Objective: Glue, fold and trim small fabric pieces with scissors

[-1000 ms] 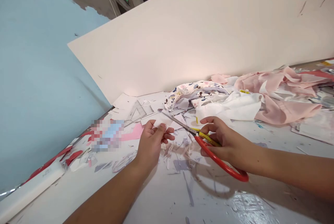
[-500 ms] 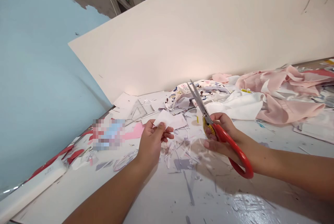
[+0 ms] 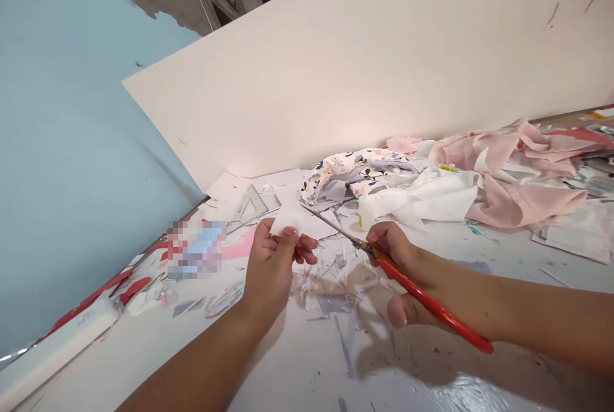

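Observation:
A small piece of white paper [image 3: 290, 219] is pinched between the thumb and fingers of my left hand [image 3: 278, 255]. My right hand [image 3: 403, 265] grips a pair of red-handled scissors [image 3: 417, 290] with long metal blades. The blades point up and to the left, and their tips reach close to the paper's right side; I cannot tell whether they touch it. Below both hands, thin paper strips and scraps [image 3: 330, 271] litter the white tabletop [image 3: 288, 361].
Behind the hands lie a floral cloth [image 3: 336, 166], white cloth [image 3: 426, 194] and pink cloth [image 3: 522, 198]. A clear set square [image 3: 252, 204] rests at the back left, with pink paper [image 3: 240, 244] nearby. A tall cream panel [image 3: 359, 66] stands along the far edge, beside a blue wall [image 3: 71, 130].
My right hand has turned the scissors from nearly upright to tilted left, bringing the blade tips down near the paper. My left hand has shifted slightly left with the paper.

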`<state>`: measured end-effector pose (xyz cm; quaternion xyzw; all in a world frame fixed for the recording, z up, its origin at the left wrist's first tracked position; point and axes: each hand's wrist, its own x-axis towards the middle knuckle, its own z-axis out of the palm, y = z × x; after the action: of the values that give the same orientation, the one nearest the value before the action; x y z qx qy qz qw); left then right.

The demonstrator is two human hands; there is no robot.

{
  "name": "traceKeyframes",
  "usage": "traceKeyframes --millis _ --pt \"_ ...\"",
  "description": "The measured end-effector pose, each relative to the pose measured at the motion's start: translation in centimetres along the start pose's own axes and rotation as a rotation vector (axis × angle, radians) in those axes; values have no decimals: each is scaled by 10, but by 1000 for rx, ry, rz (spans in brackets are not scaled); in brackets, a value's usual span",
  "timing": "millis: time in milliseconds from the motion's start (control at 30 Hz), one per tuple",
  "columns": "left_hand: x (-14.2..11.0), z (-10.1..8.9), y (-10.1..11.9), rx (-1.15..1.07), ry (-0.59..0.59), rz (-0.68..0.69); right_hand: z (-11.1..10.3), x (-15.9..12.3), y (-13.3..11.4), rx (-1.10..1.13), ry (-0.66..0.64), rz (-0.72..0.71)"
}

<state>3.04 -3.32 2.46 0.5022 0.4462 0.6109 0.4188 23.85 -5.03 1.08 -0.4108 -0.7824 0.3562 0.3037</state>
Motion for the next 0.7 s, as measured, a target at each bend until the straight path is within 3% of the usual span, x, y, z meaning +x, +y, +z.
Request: traceKeyframes --millis 133,300,467,700 --pt "-5 1 2 -7 -44 13 -2 -5 -11 -69 -16 25" --pt "-8 1 1 19 -97 -22 -4 -5 -7 -15 5 -36" --pt "-11 2 -1 13 -193 -39 -6 -4 -6 -32 -63 -23" --pt "-14 2 -2 21 -236 -52 -2 -6 -6 0 13 -14"
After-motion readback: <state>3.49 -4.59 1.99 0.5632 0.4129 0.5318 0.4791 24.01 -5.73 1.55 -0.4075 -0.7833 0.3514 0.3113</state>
